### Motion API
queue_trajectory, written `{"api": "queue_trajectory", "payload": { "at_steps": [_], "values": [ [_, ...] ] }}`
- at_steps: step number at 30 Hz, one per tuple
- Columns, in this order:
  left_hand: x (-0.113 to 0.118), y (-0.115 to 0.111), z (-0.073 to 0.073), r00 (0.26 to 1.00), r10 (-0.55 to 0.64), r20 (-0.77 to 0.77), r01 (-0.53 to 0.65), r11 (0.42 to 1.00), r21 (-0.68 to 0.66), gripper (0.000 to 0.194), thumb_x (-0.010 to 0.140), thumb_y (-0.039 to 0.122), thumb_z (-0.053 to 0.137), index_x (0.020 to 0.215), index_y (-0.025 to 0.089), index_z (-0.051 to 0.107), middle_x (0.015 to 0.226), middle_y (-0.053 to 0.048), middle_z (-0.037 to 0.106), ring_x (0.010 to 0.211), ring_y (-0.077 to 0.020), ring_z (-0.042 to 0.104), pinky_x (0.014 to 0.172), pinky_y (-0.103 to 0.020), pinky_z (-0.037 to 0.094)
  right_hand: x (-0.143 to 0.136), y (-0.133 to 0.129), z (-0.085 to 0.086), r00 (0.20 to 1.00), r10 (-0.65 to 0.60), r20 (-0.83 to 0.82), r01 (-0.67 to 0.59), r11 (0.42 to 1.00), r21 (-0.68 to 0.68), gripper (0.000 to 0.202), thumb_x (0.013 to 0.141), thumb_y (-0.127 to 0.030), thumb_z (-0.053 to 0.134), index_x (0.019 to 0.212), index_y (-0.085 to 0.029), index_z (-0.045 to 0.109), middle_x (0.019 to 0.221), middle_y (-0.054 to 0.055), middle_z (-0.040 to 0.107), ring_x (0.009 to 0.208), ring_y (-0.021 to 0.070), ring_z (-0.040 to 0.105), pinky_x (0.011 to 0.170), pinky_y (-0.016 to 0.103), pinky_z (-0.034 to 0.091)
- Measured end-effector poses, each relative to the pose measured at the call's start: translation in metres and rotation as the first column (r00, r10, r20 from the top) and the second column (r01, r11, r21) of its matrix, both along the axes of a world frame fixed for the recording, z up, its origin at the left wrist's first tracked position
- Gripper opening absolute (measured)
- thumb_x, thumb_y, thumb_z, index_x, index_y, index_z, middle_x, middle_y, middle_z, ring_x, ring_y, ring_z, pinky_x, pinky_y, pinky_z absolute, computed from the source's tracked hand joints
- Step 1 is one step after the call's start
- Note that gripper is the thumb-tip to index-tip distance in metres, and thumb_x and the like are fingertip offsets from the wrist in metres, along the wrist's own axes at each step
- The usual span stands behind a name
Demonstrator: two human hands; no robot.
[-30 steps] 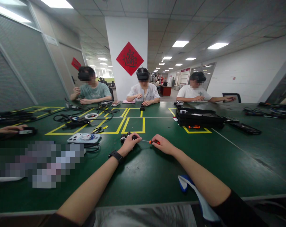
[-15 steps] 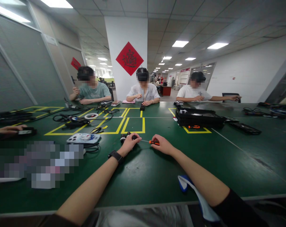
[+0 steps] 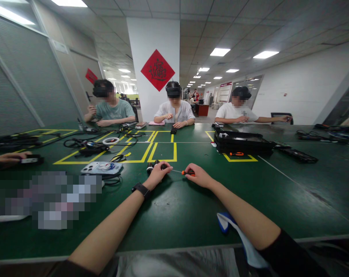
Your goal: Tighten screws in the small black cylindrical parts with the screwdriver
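My left hand [image 3: 159, 172], with a black watch on its wrist, is closed around a small black object [image 3: 150, 167] with white rings. Its kind is hard to make out, since my fingers cover much of it. My right hand [image 3: 199, 176] grips the orange and black handle of a screwdriver [image 3: 188, 173]. The thin metal shaft points left toward the black object, and its tip is hidden at my left fingertips. Both hands are low over the green table [image 3: 174, 215].
Left of my hands are a phone [image 3: 101, 168] and cables [image 3: 89, 148]. Ahead to the right, black trays [image 3: 243, 143] stand by another orange screwdriver [image 3: 236, 154]. A blue and white strap [image 3: 227, 223] lies near my right forearm. Several people sit around; another person's hand [image 3: 15, 157] is at left.
The view has shifted very slightly. Both hands keep nearly the same position and hold, with no clear movement of the screwdriver.
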State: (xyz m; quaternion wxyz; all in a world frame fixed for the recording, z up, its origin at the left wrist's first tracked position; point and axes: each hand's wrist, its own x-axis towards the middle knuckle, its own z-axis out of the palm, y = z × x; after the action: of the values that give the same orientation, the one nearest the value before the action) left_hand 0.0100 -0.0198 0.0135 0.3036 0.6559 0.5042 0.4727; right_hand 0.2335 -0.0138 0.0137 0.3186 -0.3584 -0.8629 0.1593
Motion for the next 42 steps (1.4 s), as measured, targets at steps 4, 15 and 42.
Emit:
{"api": "queue_trajectory", "payload": {
  "at_steps": [4,15,42],
  "values": [
    [0.0002,-0.0006,0.0005,1.0,-0.006,0.0,0.006,1.0,-0.005,0.032,0.066,0.046,0.057,0.077,0.017,0.058,0.067,0.0,0.057,0.06,-0.0113,0.05,0.055,-0.022,0.039,-0.0009,-0.0015,-0.0006,1.0,-0.003,-0.013,0.002,1.0,-0.011,0.014,0.073,-0.023,0.058,0.084,-0.016,0.053,0.084,0.002,0.054,0.074,0.0126,0.049,0.068,0.026,0.039],
    [0.0011,-0.003,0.0041,1.0,0.01,-0.012,-0.011,0.999,-0.033,0.03,0.066,0.045,0.057,0.077,0.017,0.058,0.066,0.0,0.058,0.058,-0.0115,0.049,0.051,-0.022,0.038,0.0012,0.0004,0.0031,0.999,0.03,0.017,-0.029,1.0,-0.008,0.013,0.081,-0.023,0.048,0.085,-0.016,0.059,0.087,0.004,0.055,0.082,0.0141,0.05,0.077,0.029,0.039],
    [0.0006,-0.0021,0.0031,1.0,0.007,-0.024,-0.008,1.0,-0.007,0.028,0.066,0.043,0.058,0.076,0.017,0.059,0.065,0.0,0.058,0.055,-0.0103,0.048,0.049,-0.021,0.037,0.0041,0.0033,0.0023,0.999,0.03,0.013,-0.029,0.999,-0.016,0.016,0.082,-0.027,0.048,0.085,-0.017,0.06,0.087,0.004,0.054,0.077,0.0128,0.05,0.073,0.027,0.04]
  ]
}}
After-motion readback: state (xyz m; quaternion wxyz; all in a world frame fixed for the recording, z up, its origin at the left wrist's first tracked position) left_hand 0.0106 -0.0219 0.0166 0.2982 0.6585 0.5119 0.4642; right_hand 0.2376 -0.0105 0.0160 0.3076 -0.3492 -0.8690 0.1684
